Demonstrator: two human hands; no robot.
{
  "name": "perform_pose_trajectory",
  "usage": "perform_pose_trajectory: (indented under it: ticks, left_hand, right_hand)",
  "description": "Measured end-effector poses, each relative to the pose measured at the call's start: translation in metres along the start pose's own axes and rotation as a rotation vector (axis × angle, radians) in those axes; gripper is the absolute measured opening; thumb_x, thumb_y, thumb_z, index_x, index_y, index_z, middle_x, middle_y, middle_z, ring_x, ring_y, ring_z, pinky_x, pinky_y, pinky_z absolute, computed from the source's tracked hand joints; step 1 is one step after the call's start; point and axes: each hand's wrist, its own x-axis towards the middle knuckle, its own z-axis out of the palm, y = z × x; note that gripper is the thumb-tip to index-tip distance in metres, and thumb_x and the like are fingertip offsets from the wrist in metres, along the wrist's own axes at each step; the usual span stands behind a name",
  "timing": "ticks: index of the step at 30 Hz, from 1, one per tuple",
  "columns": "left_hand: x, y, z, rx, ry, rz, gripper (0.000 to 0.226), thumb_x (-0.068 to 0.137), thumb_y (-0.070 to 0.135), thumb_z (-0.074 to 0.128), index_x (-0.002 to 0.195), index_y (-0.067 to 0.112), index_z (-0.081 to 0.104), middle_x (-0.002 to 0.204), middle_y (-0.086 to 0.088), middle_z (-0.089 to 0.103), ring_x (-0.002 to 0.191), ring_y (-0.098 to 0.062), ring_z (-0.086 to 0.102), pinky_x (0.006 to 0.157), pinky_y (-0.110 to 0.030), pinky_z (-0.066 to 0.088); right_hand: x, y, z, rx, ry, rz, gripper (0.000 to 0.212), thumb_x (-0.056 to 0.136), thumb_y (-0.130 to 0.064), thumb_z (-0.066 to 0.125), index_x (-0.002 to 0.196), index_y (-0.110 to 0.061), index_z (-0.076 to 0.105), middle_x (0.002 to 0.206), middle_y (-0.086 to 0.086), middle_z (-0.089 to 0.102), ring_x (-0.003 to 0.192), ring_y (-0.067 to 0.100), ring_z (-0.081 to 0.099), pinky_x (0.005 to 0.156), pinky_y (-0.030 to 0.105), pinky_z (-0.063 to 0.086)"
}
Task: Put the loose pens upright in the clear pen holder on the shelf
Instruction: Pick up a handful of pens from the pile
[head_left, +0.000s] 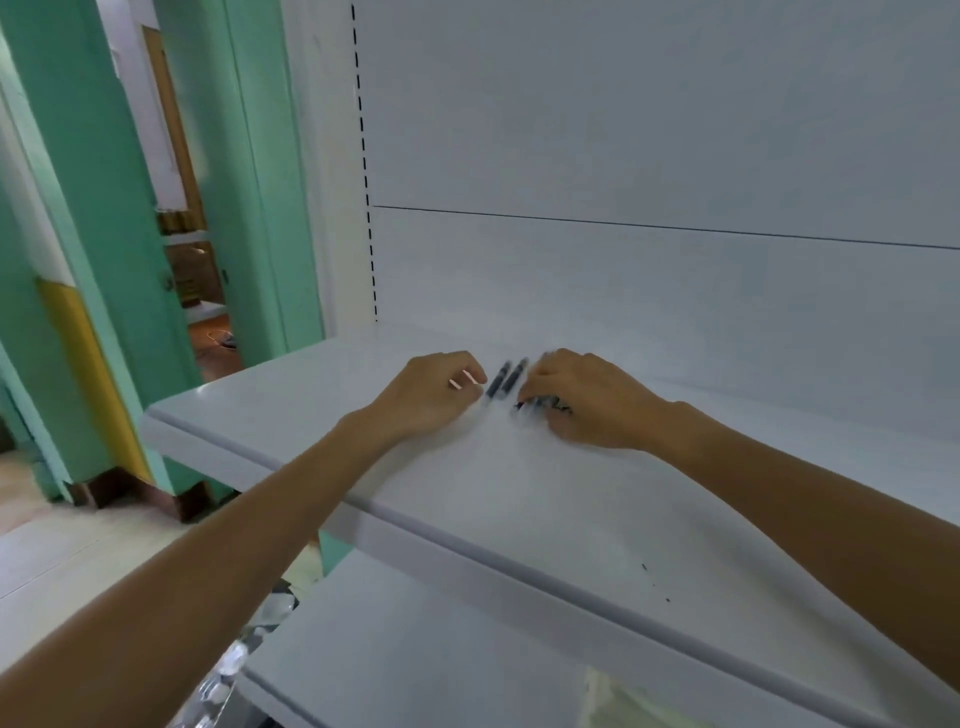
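Note:
Both my hands lie on the white shelf (519, 493), close together. Between them are two dark pens (506, 378) lying side by side on the shelf, blurred by motion. My right hand (587, 400) has its fingers curled over more dark pens (540, 404) under its fingertips. My left hand (431, 395) has curled fingers and pinches a thin pale pen (466, 381) beside the two dark ones. The clear pen holder is not in view.
A lower white shelf (415, 649) juts out below. A clear plastic object (234, 670) shows at the bottom left beside it. To the left stand teal door frames (104, 208) and an open doorway. The shelf's white back panel (649, 130) rises behind.

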Motion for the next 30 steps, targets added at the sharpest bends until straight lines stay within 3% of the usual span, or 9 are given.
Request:
perform_pose_trajectory:
  ticks: [4,7,11,13,16,18,20,27,30]
  left_hand:
    - [0.042,0.002,0.021,0.059,-0.145,-0.014,0.028,0.093,0.027,0.049,0.115,0.012,0.057,0.116,-0.007,0.061,0.101,-0.02,0.055,0.081,-0.026,0.041]
    - [0.066,0.002,0.032,0.174,-0.167,-0.07,0.041,0.092,0.04,0.049,0.115,0.006,0.05,0.111,-0.01,0.055,0.101,-0.028,0.054,0.078,-0.032,0.041]
    - [0.086,0.005,0.034,0.233,-0.239,-0.067,0.036,0.09,0.035,0.055,0.068,0.007,0.048,0.07,-0.004,0.052,0.068,-0.021,0.051,0.053,-0.026,0.035]
    - [0.09,0.006,0.03,0.236,-0.295,-0.056,0.037,0.088,0.025,0.057,0.057,0.01,0.044,0.058,-0.002,0.049,0.054,-0.014,0.045,0.046,-0.023,0.032]
    - [0.091,0.007,0.024,0.33,-0.363,-0.03,0.025,0.088,0.019,0.053,0.066,0.007,0.048,0.069,-0.005,0.051,0.059,-0.015,0.049,0.049,-0.022,0.035]
    - [0.088,0.006,0.023,0.403,-0.384,-0.007,0.017,0.09,0.013,0.045,0.096,0.001,0.055,0.098,-0.01,0.057,0.082,-0.022,0.057,0.063,-0.025,0.042]
    - [0.084,0.001,0.024,0.394,-0.378,-0.004,0.027,0.092,0.009,0.038,0.114,-0.001,0.051,0.108,-0.013,0.055,0.085,-0.024,0.054,0.064,-0.026,0.041]
    - [0.064,-0.009,0.008,0.183,-0.101,0.135,0.023,0.098,0.028,0.034,0.089,0.008,0.04,0.073,-0.004,0.047,0.068,-0.023,0.047,0.059,-0.031,0.034]
    - [0.053,0.004,0.004,0.012,-0.026,0.268,0.03,0.097,0.041,0.037,0.094,0.011,0.041,0.065,-0.002,0.049,0.057,-0.021,0.046,0.053,-0.032,0.034]
  right_hand:
    - [-0.003,0.006,0.003,-0.005,0.067,0.031,0.022,0.085,-0.007,0.053,0.105,-0.01,0.061,0.104,0.004,0.059,0.099,0.021,0.051,0.071,0.023,0.03]
    - [-0.006,0.01,0.001,-0.056,0.064,0.05,0.02,0.088,-0.008,0.054,0.106,-0.01,0.062,0.103,0.007,0.062,0.096,0.026,0.055,0.071,0.024,0.03]
    - [-0.011,0.012,-0.003,-0.108,0.204,0.066,0.016,0.086,-0.01,0.055,0.096,-0.008,0.068,0.089,0.005,0.069,0.08,0.025,0.066,0.061,0.028,0.048]
    - [-0.013,0.012,-0.003,-0.119,0.294,0.095,0.017,0.086,-0.015,0.053,0.093,-0.008,0.067,0.085,0.004,0.07,0.074,0.023,0.067,0.056,0.027,0.052]
    - [-0.01,0.005,-0.001,-0.108,0.338,0.156,0.023,0.09,-0.018,0.045,0.094,-0.005,0.065,0.083,0.006,0.07,0.071,0.025,0.066,0.058,0.026,0.05]
    - [-0.006,0.001,0.0,-0.108,0.358,0.188,0.029,0.092,-0.019,0.037,0.094,-0.003,0.062,0.08,0.01,0.068,0.067,0.029,0.063,0.059,0.031,0.052]
    - [-0.003,-0.003,0.001,-0.1,0.41,0.233,0.025,0.094,-0.015,0.037,0.095,-0.002,0.058,0.081,0.011,0.065,0.067,0.03,0.06,0.057,0.038,0.052]
    - [-0.008,0.001,-0.012,-0.101,0.656,0.416,0.024,0.095,-0.022,0.031,0.096,-0.006,0.049,0.083,-0.004,0.04,0.073,0.011,0.032,0.058,0.027,0.031]
    - [-0.023,0.004,-0.022,-0.081,0.712,0.508,0.019,0.096,-0.017,0.04,0.102,-0.004,0.053,0.083,-0.001,0.043,0.069,0.016,0.038,0.059,0.028,0.035]
